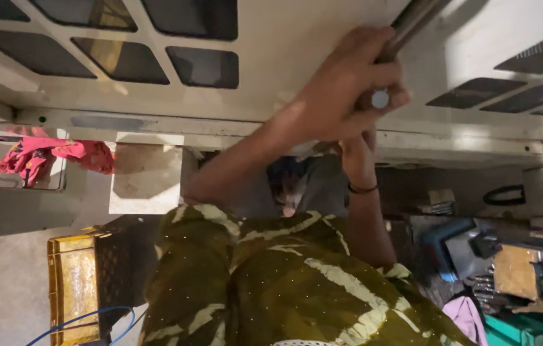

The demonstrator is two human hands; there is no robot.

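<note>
A: Where's the rod (406, 29)?
B: Against the panel (284, 51), above its lower edge. Your left hand (342, 86) is wrapped tight round it.
A: And the right hand (356, 154)?
B: Just under that edge, grip hidden. Open floor lies beside the crate (73, 282).

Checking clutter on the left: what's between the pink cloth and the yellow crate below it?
In the head view, only bare grey floor separates the pink cloth from the yellow crate. A pale square block sits off to the right, outside that stretch.
</note>
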